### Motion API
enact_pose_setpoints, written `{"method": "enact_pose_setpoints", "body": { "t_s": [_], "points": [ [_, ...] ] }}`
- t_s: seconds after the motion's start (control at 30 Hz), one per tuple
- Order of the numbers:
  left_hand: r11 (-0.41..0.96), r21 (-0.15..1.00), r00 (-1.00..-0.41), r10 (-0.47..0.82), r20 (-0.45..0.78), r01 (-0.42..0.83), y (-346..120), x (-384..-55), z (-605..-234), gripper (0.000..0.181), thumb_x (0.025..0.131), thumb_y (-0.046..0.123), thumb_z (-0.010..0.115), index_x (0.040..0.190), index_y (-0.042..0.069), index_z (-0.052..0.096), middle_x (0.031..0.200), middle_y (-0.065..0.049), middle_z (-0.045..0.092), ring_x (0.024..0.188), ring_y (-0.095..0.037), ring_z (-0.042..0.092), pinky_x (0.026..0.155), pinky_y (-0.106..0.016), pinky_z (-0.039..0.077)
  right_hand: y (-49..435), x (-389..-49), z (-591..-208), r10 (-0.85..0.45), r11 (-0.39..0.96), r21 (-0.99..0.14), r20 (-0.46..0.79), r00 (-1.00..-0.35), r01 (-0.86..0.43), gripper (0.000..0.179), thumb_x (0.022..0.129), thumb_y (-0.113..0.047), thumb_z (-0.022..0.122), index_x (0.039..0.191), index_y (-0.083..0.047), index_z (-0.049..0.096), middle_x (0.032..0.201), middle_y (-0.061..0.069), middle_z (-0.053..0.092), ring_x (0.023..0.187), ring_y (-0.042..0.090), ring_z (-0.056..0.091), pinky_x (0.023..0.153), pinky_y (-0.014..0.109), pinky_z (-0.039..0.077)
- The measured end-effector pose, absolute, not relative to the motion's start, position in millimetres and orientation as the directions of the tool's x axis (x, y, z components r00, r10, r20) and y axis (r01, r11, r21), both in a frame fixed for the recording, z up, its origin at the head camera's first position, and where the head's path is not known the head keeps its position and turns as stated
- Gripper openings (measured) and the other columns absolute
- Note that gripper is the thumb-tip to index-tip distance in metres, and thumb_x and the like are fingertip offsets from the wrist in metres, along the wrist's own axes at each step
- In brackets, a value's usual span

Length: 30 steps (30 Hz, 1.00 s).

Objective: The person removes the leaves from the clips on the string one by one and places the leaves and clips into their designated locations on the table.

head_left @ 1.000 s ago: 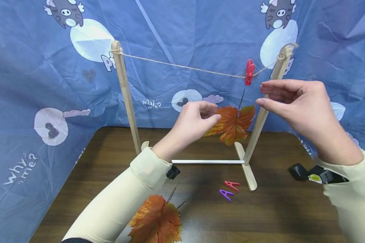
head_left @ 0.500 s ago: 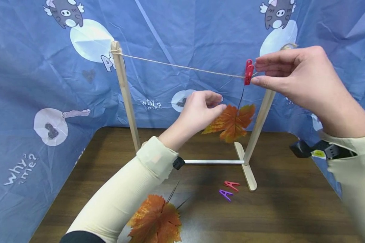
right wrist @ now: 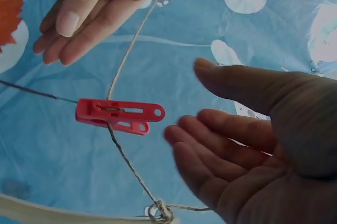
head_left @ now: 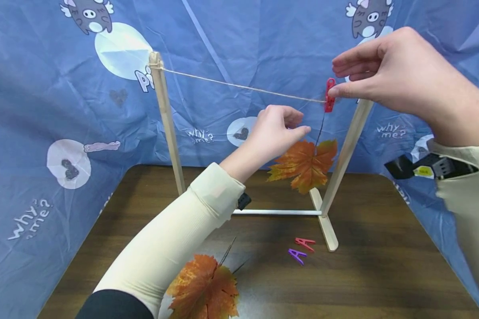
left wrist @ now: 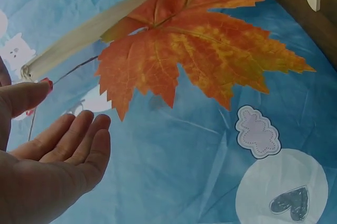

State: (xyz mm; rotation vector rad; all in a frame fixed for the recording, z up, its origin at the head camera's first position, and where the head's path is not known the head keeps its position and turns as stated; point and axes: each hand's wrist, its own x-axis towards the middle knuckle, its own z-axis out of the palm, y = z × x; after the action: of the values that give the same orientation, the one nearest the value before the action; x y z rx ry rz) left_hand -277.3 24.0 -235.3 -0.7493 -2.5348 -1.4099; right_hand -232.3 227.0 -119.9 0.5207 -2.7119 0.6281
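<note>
A red clothespin (head_left: 329, 95) sits on the twine (head_left: 243, 86) toward its right end, clamping the dark stem of an orange maple leaf (head_left: 305, 166) that hangs below. Just right of the clothespin is my right hand (head_left: 399, 79); in the right wrist view its thumb and fingers (right wrist: 210, 163) are spread, apart from the clothespin (right wrist: 118, 111). My left hand (head_left: 277, 128) hovers under the twine, above and left of the leaf, fingers loosely bent around nothing. In the left wrist view, a gap separates that hand (left wrist: 58, 166) from the leaf (left wrist: 195, 50).
Two wooden posts (head_left: 167, 124) carry the twine, joined low down by a white rod (head_left: 279, 212). On the brown table (head_left: 363, 274) lie a red clothespin (head_left: 305, 243), a purple clothespin (head_left: 297, 255) and orange leaves (head_left: 205, 288). Blue patterned cloth (head_left: 223, 44) hangs behind.
My right hand has risen from below the clothespin to beside its upper end. The left hand has moved up and slightly right. The hanging leaf has shifted only slightly.
</note>
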Motion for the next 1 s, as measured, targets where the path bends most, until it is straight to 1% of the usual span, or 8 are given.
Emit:
{"method": "enact_pose_setpoints", "body": {
  "t_s": [0.13,0.23,0.33,0.47,0.63,0.7,0.77,1.0],
  "points": [
    [0.447,0.761,-0.871,0.372,0.32,0.47,31.3,-282.7,-233.4,0.034,0.094,0.025,0.077,0.12,0.005,0.073,0.11,0.0,0.072,0.101,-0.009,0.065,0.084,-0.02,0.049,227.5,-237.3,-115.0,-0.315,0.876,-0.263,0.322,-0.893,-0.404,0.058,0.089,-0.035,0.081,0.135,-0.003,0.066,0.129,0.016,0.066,0.114,0.034,0.063,0.078,0.016,0.047],
    [0.455,0.76,-0.871,0.389,0.3,0.464,36.0,-286.4,-233.4,0.034,0.094,0.025,0.076,0.121,0.005,0.072,0.111,-0.001,0.072,0.103,-0.009,0.065,0.085,-0.019,0.048,227.9,-241.2,-112.3,-0.338,0.893,-0.194,0.307,-0.89,-0.406,0.058,0.09,-0.032,0.08,0.136,-0.001,0.063,0.13,0.019,0.065,0.114,0.037,0.063,0.085,0.032,0.053],
    [0.459,0.748,-0.861,0.411,0.299,0.479,40.5,-289.1,-233.6,0.033,0.094,0.025,0.076,0.12,0.005,0.072,0.112,-0.002,0.073,0.103,-0.009,0.065,0.084,-0.018,0.048,226.6,-245.2,-109.7,-0.351,0.897,-0.172,0.286,-0.891,-0.408,0.057,0.092,-0.027,0.079,0.137,0.003,0.061,0.129,0.023,0.064,0.114,0.04,0.063,0.089,0.051,0.05],
    [0.449,0.742,-0.848,0.432,0.308,0.499,46.1,-292.3,-233.4,0.031,0.094,0.023,0.076,0.119,0.004,0.072,0.11,-0.002,0.073,0.1,-0.008,0.066,0.082,-0.017,0.048,223.8,-251.3,-106.4,-0.358,0.902,-0.159,0.247,-0.901,-0.402,0.056,0.091,-0.026,0.08,0.133,0.006,0.063,0.123,0.025,0.067,0.111,0.04,0.064,0.086,0.051,0.049],
    [0.44,0.743,-0.844,0.436,0.314,0.504,53.4,-294.0,-232.8,0.029,0.095,0.021,0.075,0.118,0.003,0.073,0.106,-0.003,0.074,0.097,-0.008,0.067,0.08,-0.017,0.049,222.4,-259.2,-104.7,-0.367,0.908,-0.137,0.198,-0.909,-0.396,0.056,0.088,-0.028,0.083,0.128,0.006,0.066,0.115,0.022,0.071,0.104,0.034,0.067,0.071,0.025,0.047],
    [0.448,0.74,-0.846,0.432,0.312,0.502,55.9,-294.5,-233.3,0.028,0.095,0.021,0.075,0.117,0.003,0.074,0.105,-0.002,0.075,0.096,-0.007,0.067,0.079,-0.016,0.049,222.2,-261.9,-104.9,-0.373,0.907,-0.131,0.187,-0.909,-0.4,0.055,0.088,-0.028,0.083,0.128,0.006,0.066,0.112,0.02,0.072,0.102,0.032,0.068,0.067,0.022,0.045],
    [0.454,0.732,-0.844,0.43,0.321,0.509,57.9,-295.2,-234.0,0.026,0.095,0.021,0.075,0.116,0.004,0.075,0.104,-0.002,0.075,0.095,-0.007,0.068,0.079,-0.016,0.049,222.3,-263.9,-105.7,-0.383,0.904,-0.13,0.184,-0.905,-0.408,0.054,0.089,-0.027,0.082,0.127,0.007,0.066,0.11,0.021,0.072,0.101,0.033,0.069,0.07,0.025,0.047],
    [0.45,0.722,-0.836,0.43,0.341,0.525,61.0,-296.7,-236.1,0.021,0.097,0.019,0.073,0.112,0.005,0.078,0.1,0.001,0.076,0.092,-0.006,0.067,0.077,-0.017,0.049,225.1,-267.3,-106.1,-0.394,0.896,-0.149,0.166,-0.904,-0.418,0.04,0.094,-0.023,0.077,0.12,0.006,0.07,0.105,0.021,0.073,0.098,0.038,0.066,0.084,0.055,0.05]
  ]
}}
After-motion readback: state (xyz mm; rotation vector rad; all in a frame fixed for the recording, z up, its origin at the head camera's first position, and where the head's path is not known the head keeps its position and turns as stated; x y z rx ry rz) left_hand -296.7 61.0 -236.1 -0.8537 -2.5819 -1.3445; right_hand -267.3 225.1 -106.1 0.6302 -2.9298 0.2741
